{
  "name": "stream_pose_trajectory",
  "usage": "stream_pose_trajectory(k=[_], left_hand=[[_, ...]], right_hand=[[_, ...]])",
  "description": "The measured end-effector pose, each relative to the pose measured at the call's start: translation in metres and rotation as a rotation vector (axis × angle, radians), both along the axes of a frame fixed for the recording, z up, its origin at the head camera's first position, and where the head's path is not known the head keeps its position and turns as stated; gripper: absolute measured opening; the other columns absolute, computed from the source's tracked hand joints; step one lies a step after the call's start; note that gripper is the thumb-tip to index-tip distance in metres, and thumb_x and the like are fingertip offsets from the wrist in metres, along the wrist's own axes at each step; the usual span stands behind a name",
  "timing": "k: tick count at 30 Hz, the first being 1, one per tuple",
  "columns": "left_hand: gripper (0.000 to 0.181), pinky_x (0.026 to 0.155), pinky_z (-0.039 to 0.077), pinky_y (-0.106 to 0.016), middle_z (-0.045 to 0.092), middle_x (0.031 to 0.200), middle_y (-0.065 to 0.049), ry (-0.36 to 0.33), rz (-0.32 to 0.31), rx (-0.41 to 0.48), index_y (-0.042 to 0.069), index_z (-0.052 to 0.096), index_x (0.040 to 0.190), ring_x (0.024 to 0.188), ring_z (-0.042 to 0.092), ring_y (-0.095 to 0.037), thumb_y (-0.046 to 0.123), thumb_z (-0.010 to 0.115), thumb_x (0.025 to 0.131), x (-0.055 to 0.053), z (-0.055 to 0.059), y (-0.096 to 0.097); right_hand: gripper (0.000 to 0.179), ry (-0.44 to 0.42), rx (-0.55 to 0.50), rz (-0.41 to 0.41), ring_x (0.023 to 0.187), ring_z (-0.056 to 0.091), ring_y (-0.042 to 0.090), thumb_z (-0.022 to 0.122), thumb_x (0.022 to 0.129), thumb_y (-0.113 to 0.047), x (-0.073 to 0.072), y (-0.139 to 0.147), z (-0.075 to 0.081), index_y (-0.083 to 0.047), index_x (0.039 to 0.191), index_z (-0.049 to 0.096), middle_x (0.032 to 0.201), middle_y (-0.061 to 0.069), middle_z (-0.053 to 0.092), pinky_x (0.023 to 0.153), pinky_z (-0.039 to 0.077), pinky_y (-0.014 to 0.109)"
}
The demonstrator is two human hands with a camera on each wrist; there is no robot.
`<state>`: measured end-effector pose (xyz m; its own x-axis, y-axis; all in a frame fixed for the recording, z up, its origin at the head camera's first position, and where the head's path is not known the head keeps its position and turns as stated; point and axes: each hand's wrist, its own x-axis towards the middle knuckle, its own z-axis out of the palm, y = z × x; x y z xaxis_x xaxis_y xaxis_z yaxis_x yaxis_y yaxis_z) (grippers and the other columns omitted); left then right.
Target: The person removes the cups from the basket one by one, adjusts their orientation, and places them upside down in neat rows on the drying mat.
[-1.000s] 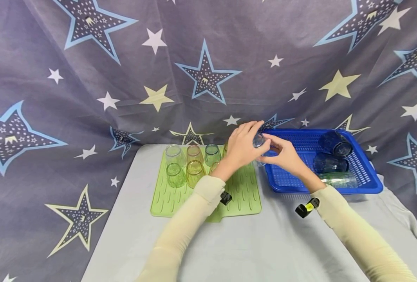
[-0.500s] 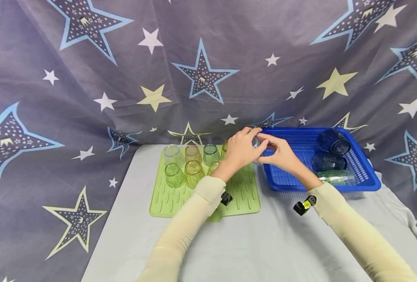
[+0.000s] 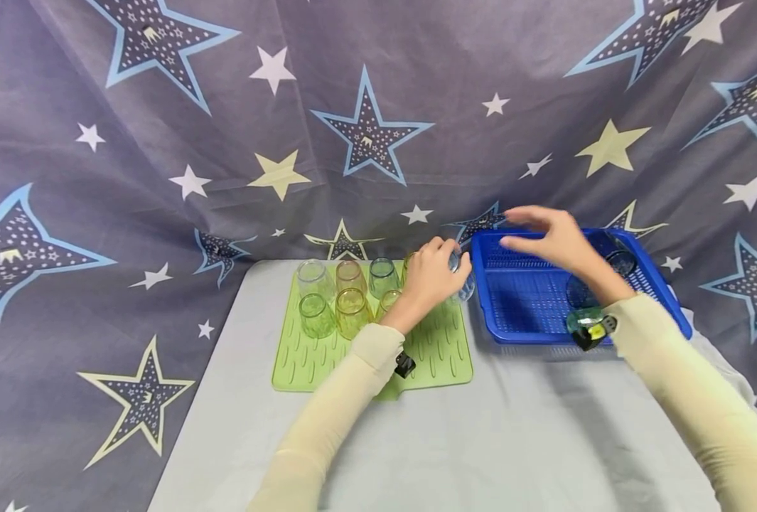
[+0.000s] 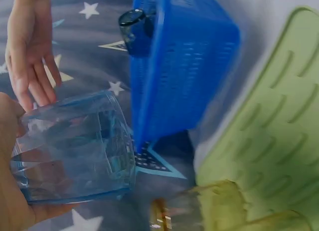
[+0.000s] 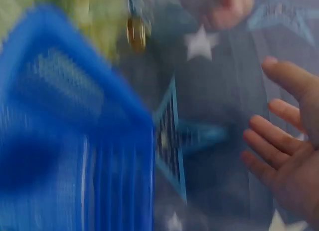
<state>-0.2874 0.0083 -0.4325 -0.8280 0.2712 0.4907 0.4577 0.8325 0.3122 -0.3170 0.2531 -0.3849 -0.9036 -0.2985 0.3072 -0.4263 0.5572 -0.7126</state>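
Observation:
My left hand (image 3: 431,276) grips a pale blue see-through glass (image 4: 75,153) over the back right of the green drying mat (image 3: 308,370). Thumb and fingers lie on either side of the glass, and the left wrist view shows its facets. Over the back of the blue basket (image 3: 532,339), my right hand (image 3: 557,240) is apart from the glass. Nothing is between its fingers, which are spread in the right wrist view. Two rows of coloured glasses stand on the mat, among them a green glass (image 3: 317,316) and a yellow glass (image 3: 353,313); my left arm hides part of them.
Inside the basket at its right lie a dark blue glass (image 3: 579,291) and a green glass (image 3: 583,318), partly hidden by my right arm. A star-patterned cloth (image 3: 378,43) hangs behind the white table (image 3: 480,441).
My right hand has let go of the blue glass and moved right, over the basket. The left hand keeps the glass and has shifted slightly left.

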Motion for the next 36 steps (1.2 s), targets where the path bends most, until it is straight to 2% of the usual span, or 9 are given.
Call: stream_pose_trajectory(k=[2, 4, 6, 8, 10, 15, 19, 29, 36], left_hand=[[0.028, 0.073, 0.057, -0.033, 0.07, 0.098, -0.004, -0.013, -0.004, -0.025, 0.014, 0.072, 0.102, 0.083, 0.068, -0.021, 0.036, 0.056, 0.099, 0.0, -0.008, -0.004], [0.027, 0.073, 0.056, -0.032, 0.069, 0.098, -0.003, -0.038, -0.009, -0.044, 0.014, 0.071, 0.101, 0.084, 0.066, -0.021, 0.035, 0.055, 0.1, 0.001, -0.016, -0.007], [0.027, 0.073, 0.057, -0.032, 0.068, 0.1, -0.004, -0.066, -0.014, -0.064, 0.014, 0.07, 0.103, 0.085, 0.066, -0.021, 0.035, 0.054, 0.1, 0.002, -0.025, -0.01], [0.027, 0.074, 0.058, -0.034, 0.067, 0.103, -0.004, -0.092, -0.018, -0.081, 0.014, 0.07, 0.106, 0.089, 0.066, -0.022, 0.035, 0.053, 0.1, 0.002, -0.032, -0.012], [0.029, 0.077, 0.059, -0.036, 0.067, 0.107, -0.006, -0.115, -0.02, -0.098, 0.014, 0.069, 0.11, 0.094, 0.067, -0.024, 0.036, 0.053, 0.101, 0.002, -0.039, -0.014], [0.035, 0.085, 0.059, -0.038, 0.066, 0.118, -0.007, -0.155, -0.021, -0.148, 0.014, 0.067, 0.122, 0.107, 0.066, -0.026, 0.038, 0.052, 0.102, 0.003, -0.053, -0.014], [0.034, 0.083, 0.059, -0.038, 0.066, 0.117, -0.007, -0.154, -0.035, -0.171, 0.013, 0.067, 0.121, 0.104, 0.066, -0.026, 0.037, 0.053, 0.102, 0.004, -0.065, -0.012], [0.033, 0.079, 0.059, -0.036, 0.064, 0.116, -0.007, -0.191, -0.039, -0.212, 0.013, 0.066, 0.119, 0.105, 0.064, -0.025, 0.039, 0.052, 0.103, 0.004, -0.085, -0.012], [0.032, 0.079, 0.059, -0.035, 0.064, 0.115, -0.007, -0.206, -0.037, -0.229, 0.014, 0.065, 0.118, 0.103, 0.063, -0.024, 0.039, 0.052, 0.103, 0.005, -0.094, -0.015]], right_hand=[[0.048, 0.036, 0.059, -0.105, 0.111, 0.066, 0.008, 0.082, 0.086, -0.02, -0.009, 0.023, 0.004, -0.004, 0.129, 0.068, 0.127, 0.021, 0.07, 0.088, 0.047, 0.013], [0.051, 0.045, 0.112, -0.19, 0.117, 0.068, 0.025, 0.081, 0.086, -0.023, -0.016, 0.047, 0.004, -0.002, 0.13, 0.066, 0.127, 0.025, 0.068, 0.089, 0.05, 0.028], [0.054, 0.028, 0.164, -0.256, 0.12, 0.062, 0.044, 0.079, 0.087, -0.027, -0.02, 0.07, 0.001, -0.001, 0.132, 0.064, 0.129, 0.03, 0.065, 0.099, 0.048, 0.046], [0.058, -0.007, 0.214, -0.3, 0.122, 0.057, 0.052, 0.078, 0.088, -0.028, -0.025, 0.09, -0.003, 0.003, 0.134, 0.06, 0.131, 0.035, 0.061, 0.1, 0.042, 0.064], [0.064, -0.059, 0.279, -0.34, 0.121, 0.054, 0.055, 0.077, 0.088, -0.03, -0.027, 0.108, -0.009, 0.005, 0.137, 0.056, 0.131, 0.039, 0.058, 0.102, 0.039, 0.07], [0.08, -0.212, 0.428, -0.377, 0.121, 0.047, 0.059, 0.077, 0.087, -0.038, -0.028, 0.138, -0.026, 0.009, 0.143, 0.045, 0.135, 0.044, 0.048, 0.096, 0.039, 0.073], [0.09, -0.307, 0.49, -0.381, 0.124, 0.041, 0.063, 0.078, 0.085, -0.043, -0.028, 0.15, -0.037, 0.012, 0.145, 0.038, 0.141, 0.045, 0.04, 0.099, 0.035, 0.077], [0.099, -0.38, 0.546, -0.445, 0.124, 0.04, 0.067, 0.081, 0.081, -0.042, -0.028, 0.159, -0.054, 0.012, 0.148, 0.033, 0.141, 0.049, 0.036, 0.095, 0.037, 0.078], [0.092, -0.4, 0.592, -0.498, 0.115, 0.048, 0.067, 0.082, 0.077, -0.042, -0.029, 0.161, -0.066, 0.022, 0.129, 0.044, 0.13, 0.053, 0.043, 0.086, 0.045, 0.075]])
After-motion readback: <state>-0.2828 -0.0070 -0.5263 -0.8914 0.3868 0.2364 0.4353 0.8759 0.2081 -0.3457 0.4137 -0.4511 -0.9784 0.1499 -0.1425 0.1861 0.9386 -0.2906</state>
